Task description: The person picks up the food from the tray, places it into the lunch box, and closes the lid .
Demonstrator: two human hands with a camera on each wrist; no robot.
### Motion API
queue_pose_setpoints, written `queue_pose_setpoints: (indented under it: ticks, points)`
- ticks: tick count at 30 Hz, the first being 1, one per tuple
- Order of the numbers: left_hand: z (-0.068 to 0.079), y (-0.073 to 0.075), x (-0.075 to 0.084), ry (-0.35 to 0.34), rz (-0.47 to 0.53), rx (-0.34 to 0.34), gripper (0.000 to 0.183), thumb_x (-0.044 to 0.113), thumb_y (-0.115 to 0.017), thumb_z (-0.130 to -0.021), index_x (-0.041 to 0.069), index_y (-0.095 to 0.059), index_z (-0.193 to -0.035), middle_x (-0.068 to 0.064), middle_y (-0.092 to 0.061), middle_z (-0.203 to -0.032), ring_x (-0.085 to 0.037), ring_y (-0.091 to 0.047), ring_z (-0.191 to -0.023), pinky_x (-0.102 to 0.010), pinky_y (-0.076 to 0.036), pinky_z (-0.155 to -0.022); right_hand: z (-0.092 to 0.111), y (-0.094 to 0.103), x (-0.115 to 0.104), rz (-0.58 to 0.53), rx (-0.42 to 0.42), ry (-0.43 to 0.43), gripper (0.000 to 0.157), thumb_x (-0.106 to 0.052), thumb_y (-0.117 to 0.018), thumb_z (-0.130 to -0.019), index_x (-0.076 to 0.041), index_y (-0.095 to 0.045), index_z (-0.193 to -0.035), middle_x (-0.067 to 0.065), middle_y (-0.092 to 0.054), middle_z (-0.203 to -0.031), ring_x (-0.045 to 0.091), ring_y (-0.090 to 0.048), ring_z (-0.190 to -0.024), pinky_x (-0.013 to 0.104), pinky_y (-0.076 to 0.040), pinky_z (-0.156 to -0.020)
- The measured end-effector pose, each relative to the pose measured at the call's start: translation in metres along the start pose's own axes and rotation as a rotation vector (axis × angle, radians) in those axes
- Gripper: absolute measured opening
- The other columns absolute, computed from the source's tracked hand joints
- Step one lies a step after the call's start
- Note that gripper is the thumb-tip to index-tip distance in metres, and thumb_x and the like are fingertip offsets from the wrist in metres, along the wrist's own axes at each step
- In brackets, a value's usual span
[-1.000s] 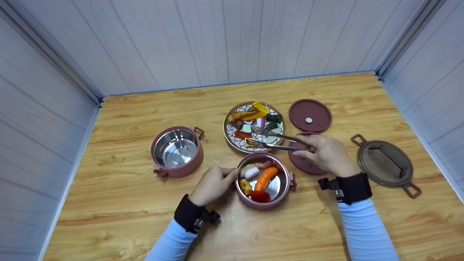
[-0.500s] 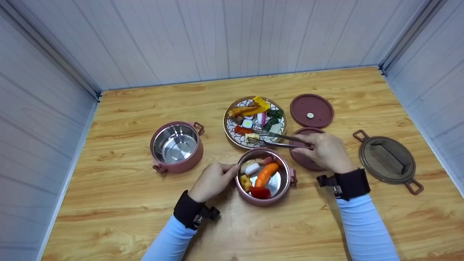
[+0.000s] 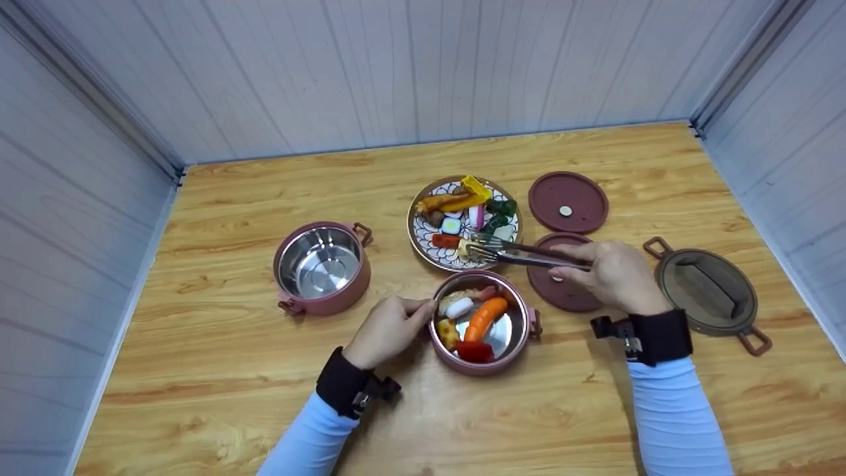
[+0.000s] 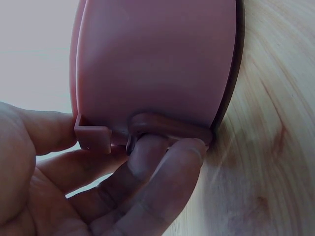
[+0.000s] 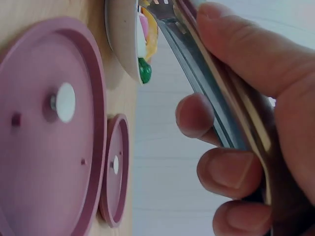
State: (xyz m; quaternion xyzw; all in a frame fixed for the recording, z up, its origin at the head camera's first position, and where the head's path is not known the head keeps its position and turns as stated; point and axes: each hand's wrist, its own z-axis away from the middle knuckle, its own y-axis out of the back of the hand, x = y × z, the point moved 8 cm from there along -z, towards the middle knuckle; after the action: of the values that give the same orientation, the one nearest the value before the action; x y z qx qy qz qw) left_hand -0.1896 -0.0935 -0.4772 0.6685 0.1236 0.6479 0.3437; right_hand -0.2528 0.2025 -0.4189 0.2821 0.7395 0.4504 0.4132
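Observation:
In the head view my left hand [image 3: 386,332] holds the left side of a pink pot [image 3: 479,367]. The left wrist view shows fingers at its side handle [image 4: 170,127] and the thumb near the rim. Inside the pot lie an orange sausage [image 3: 486,318], a red piece [image 3: 474,351], a white piece [image 3: 460,307] and other toy food. My right hand [image 3: 616,276] grips metal tongs [image 3: 548,260] over the patterned plate [image 3: 423,250]. The tongs' tips are nearly together at a small yellowish food piece [image 3: 463,248] near the plate's front edge, beside a red strip [image 3: 445,240].
Toward the left stands a second pink pot [image 3: 344,299] with a bare steel inside. Two round maroon lids [image 3: 568,192] lie right of the plate, the nearer one partly under the right hand. A brown handled lid [image 3: 704,311] lies far right. Panel walls [image 3: 410,73] border the table.
The tongs have closed from a wide spread to nearly together at the yellowish piece. My right hand has drawn slightly right, and the red strip has shifted a little. The left hand stays put.

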Motion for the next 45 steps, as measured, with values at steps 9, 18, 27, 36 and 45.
queue_pose_setpoints:
  ticks: [9, 18, 27, 36, 45]
  points:
    - [-0.001, -0.001, -0.002, 0.018, 0.007, -0.009, 0.03, 0.032, -0.055, -0.103, 0.014, -0.076, -0.115, 0.004, -0.065, -0.091, -0.014, -0.056, -0.082, -0.032, -0.044, -0.074, 0.006, 0.017, 0.002, 0.071, 0.129, 0.045, 0.04, -0.033, -0.085, -0.078, -0.018, -0.077, -0.114, -0.002, -0.052, -0.052, 0.009, -0.029, -0.044, 0.029, -0.021, -0.04]
    - [0.0, -0.001, -0.002, 0.022, 0.009, -0.006, 0.031, 0.031, -0.055, -0.103, 0.013, -0.075, -0.117, 0.004, -0.069, -0.098, -0.013, -0.058, -0.085, -0.033, -0.046, -0.077, 0.008, 0.026, 0.002, 0.043, 0.16, 0.073, 0.038, -0.029, -0.087, -0.077, -0.017, -0.077, -0.112, -0.001, -0.061, -0.057, 0.001, -0.021, -0.044, 0.027, -0.022, -0.038]
    - [0.002, 0.0, -0.002, 0.029, 0.017, -0.009, 0.032, 0.032, -0.054, -0.103, 0.013, -0.074, -0.119, 0.0, -0.07, -0.112, -0.011, -0.06, -0.094, -0.036, -0.049, -0.086, 0.014, 0.039, -0.009, 0.002, 0.165, 0.191, 0.04, -0.022, -0.089, -0.073, -0.014, -0.078, -0.111, 0.003, -0.074, -0.081, 0.003, -0.036, -0.047, 0.023, -0.029, -0.043]
    - [-0.001, 0.0, -0.001, -0.016, -0.007, -0.004, 0.029, 0.03, -0.054, -0.103, 0.015, -0.079, -0.105, 0.001, -0.066, -0.085, -0.012, -0.052, -0.068, -0.031, -0.041, -0.065, 0.031, 0.055, -0.025, -0.025, 0.169, 0.321, 0.043, -0.018, -0.09, -0.07, -0.016, -0.078, -0.111, -0.005, -0.072, -0.079, 0.001, -0.05, -0.056, 0.021, -0.038, -0.05]
    - [-0.001, 0.0, 0.0, -0.013, -0.015, -0.011, 0.03, 0.032, -0.053, -0.103, 0.016, -0.077, -0.112, 0.001, -0.064, -0.083, -0.012, -0.05, -0.065, -0.031, -0.041, -0.065, 0.034, 0.061, -0.039, 0.013, 0.065, 0.427, 0.041, -0.023, -0.088, -0.069, -0.014, -0.079, -0.108, -0.006, -0.074, -0.084, -0.004, -0.048, -0.056, 0.018, -0.036, -0.046]
